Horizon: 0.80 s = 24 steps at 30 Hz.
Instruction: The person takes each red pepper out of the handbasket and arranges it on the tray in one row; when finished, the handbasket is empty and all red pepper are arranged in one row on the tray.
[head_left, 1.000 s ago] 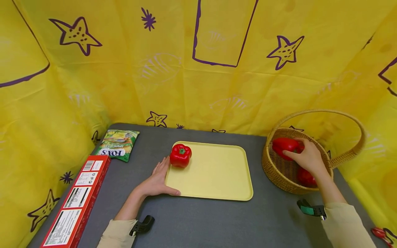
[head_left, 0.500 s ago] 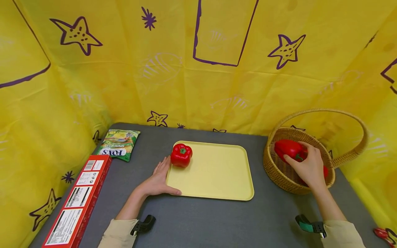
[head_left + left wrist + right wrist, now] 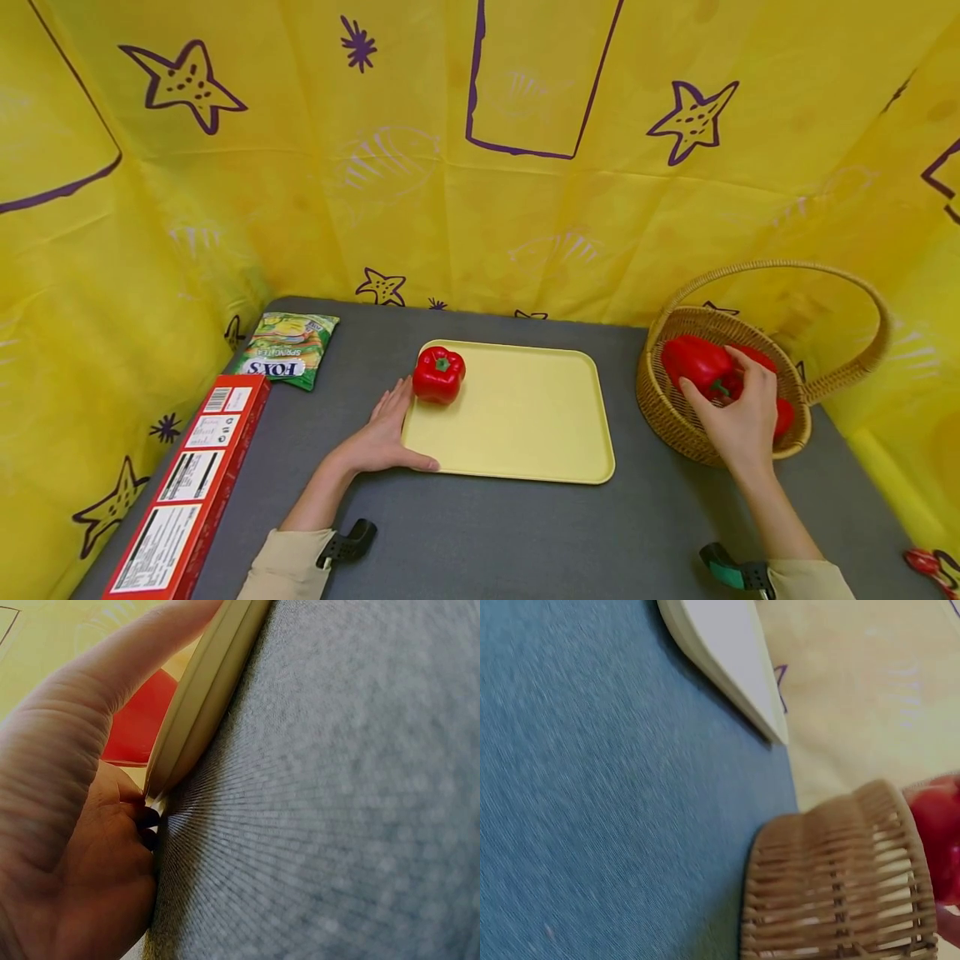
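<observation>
At the near left corner of a pale yellow tray rests my left hand, fingers straight along its left side and thumb against the front edge. A red bell pepper stands stem up at the tray's left side. My right hand pinches another red bell pepper between thumb and fingers, over the mouth of a wicker basket. Its stem faces the hand. In the right wrist view, the held pepper shows only partly behind the basket wall.
More red peppers lie inside the basket, partly hidden by the right hand. The basket's tall handle arches over it. At left are a green Fox's packet and a long red box. A yellow cloth hangs behind the table.
The right hand has drawn back slightly with the pepper, toward the basket's near side, and the pepper's stem has come into view. The left hand and tray hold their place.
</observation>
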### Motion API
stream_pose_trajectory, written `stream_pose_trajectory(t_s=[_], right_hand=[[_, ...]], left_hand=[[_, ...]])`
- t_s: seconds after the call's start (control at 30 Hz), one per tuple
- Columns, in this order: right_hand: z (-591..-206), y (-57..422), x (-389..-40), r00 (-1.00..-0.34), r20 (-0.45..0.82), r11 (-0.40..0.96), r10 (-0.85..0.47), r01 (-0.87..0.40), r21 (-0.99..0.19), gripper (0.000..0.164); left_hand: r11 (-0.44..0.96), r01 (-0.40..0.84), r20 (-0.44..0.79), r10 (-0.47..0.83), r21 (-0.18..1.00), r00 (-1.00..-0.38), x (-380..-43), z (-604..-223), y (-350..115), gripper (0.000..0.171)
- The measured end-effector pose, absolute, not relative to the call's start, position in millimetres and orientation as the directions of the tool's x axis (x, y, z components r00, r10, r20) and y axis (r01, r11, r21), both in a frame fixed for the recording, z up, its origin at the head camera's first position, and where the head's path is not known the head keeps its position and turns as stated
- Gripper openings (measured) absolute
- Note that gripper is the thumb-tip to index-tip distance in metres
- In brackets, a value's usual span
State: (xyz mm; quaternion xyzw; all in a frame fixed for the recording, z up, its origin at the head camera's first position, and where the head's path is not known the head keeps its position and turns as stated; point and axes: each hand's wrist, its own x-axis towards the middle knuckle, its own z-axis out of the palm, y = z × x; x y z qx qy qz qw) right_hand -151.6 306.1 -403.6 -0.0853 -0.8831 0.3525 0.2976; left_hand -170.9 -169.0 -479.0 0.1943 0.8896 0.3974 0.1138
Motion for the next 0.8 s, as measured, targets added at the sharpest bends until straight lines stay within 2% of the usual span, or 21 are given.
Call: stream_pose_trajectory(t_s=[0.17,0.3,0.8], right_hand=[[-406,294,-149,-0.749,0.55,0.722,0.369,-0.142,-0.678,0.069],[-407,285,-149,-0.739,0.584,0.712,0.336,-0.207,-0.671,0.071],[-418,256,-159,-0.801,0.547,0.699,0.243,-0.247,-0.671,0.072]], left_hand=[[0.605,0.259,-0.042,0.437,0.753,-0.898,-170,-478,-168,0.136],[0.609,0.255,-0.048,0.435,0.751,-0.899,-170,-478,-168,0.136],[0.612,0.252,-0.052,0.434,0.749,-0.899,-171,-479,-169,0.136]])
